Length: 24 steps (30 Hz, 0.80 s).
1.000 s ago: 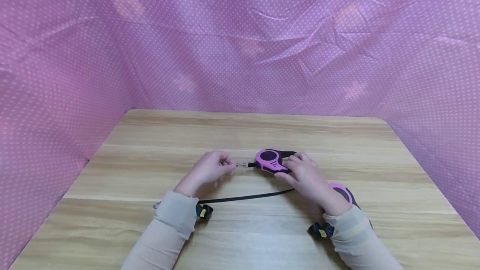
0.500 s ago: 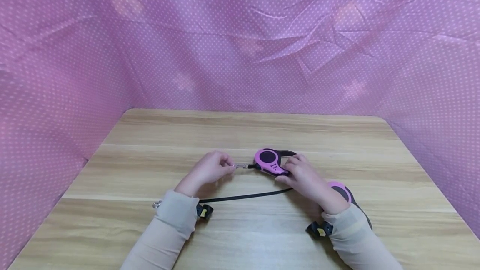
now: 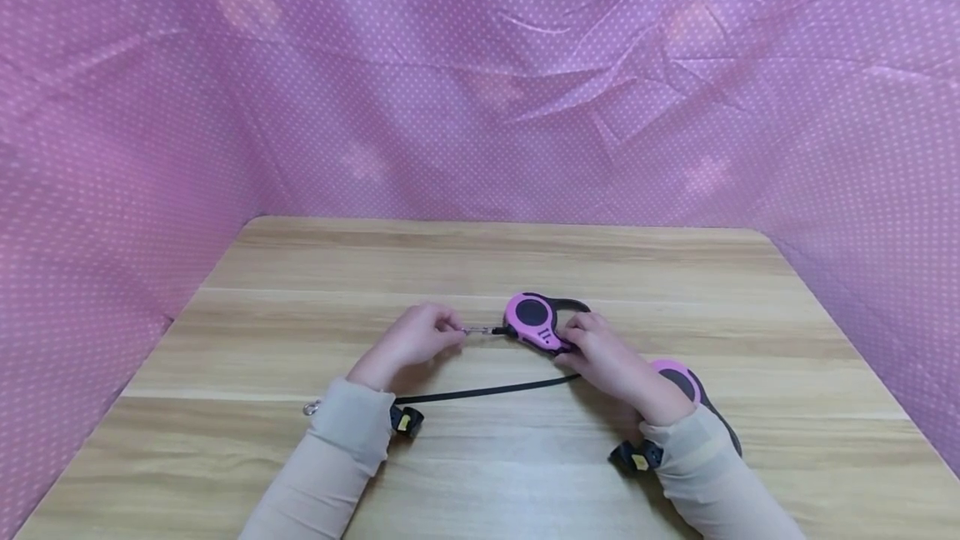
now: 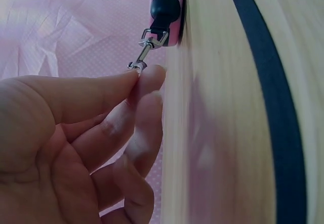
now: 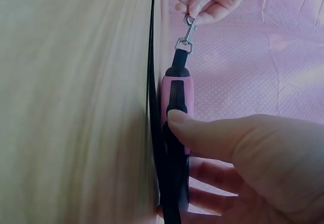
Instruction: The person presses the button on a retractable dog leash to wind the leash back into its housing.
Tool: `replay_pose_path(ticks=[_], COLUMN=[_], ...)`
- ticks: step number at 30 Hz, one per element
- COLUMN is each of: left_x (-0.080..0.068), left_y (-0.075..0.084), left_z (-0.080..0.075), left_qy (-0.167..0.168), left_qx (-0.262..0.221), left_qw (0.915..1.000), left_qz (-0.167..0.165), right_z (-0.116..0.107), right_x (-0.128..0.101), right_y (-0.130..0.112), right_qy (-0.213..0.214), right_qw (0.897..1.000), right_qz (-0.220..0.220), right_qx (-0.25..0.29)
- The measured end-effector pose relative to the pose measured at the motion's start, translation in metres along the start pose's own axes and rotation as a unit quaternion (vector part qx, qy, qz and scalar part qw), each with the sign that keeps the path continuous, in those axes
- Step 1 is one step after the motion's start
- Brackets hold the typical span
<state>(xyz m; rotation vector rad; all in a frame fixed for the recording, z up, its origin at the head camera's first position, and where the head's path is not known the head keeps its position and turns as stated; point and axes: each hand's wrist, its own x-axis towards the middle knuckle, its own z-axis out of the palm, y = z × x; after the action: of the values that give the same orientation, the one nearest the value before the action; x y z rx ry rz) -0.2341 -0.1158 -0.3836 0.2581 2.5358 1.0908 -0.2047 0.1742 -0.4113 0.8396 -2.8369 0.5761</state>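
Pinching the metal clip (image 3: 477,329) at the frame's centre, the left hand (image 3: 411,340) pulled; the right hand (image 3: 606,359) gripped the pink leash reel (image 3: 532,319).

Your pink-and-black retractable leash (image 3: 535,321) stands on edge mid-tabletop, handle toward 3 o'clock. Its silver clip (image 3: 477,329) sticks out toward 9 o'clock, with hardly any cord drawn out.

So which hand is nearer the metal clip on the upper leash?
Left. The left hand pinches the metal clip itself; the right hand grips the pink leash housing beyond it.
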Motion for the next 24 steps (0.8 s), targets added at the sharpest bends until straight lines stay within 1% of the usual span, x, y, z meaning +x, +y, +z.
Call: replay_pose_path(ticks=[4,7,11,13,15,18,20,22,24], left_x=[0.003,0.004,0.004,0.002,-0.001,-0.006,-0.009,-0.012,-0.014], left_y=[-0.002,-0.005,-0.007,-0.007,-0.007,-0.005,-0.002,0.0,0.001], left_z=[-0.001,-0.001,-0.004,-0.007,-0.012,-0.018,-0.022,-0.025,-0.028], left_qy=[-0.003,-0.003,0.002,0.008,0.015,0.018,0.019,0.021,0.029], left_qx=[-0.036,-0.05,-0.042,-0.035,-0.028,-0.042,-0.055,-0.063,-0.059], left_qw=[0.9993,0.9987,0.9991,0.9994,0.9994,0.9987,0.9979,0.9973,0.9971], left_qz=[-0.005,-0.01,-0.002,0.002,0.011,0.021,0.027,0.032,0.038], right_z=[0.001,0.002,0.001,-0.002,-0.006,-0.016,-0.022,-0.028,-0.033], right_x=[0.001,0.001,0.001,0.002,0.002,0.003,0.003,0.003,0.002], right_y=[0.0,0.0,-0.001,-0.002,-0.004,-0.007,-0.008,-0.009,-0.009], right_qy=[0.002,0.008,0.013,0.007,-0.003,-0.004,0.016,0.054,0.097], right_qw=[1.0,1.0,1.0,1.0,0.999,0.997,0.996,0.995,0.991], right_qz=[0.002,-0.001,0.001,0.014,0.04,0.07,0.08,0.074,0.071], right_qx=[0.004,0.001,0.005,0.011,0.02,0.032,0.038,0.047,0.06])
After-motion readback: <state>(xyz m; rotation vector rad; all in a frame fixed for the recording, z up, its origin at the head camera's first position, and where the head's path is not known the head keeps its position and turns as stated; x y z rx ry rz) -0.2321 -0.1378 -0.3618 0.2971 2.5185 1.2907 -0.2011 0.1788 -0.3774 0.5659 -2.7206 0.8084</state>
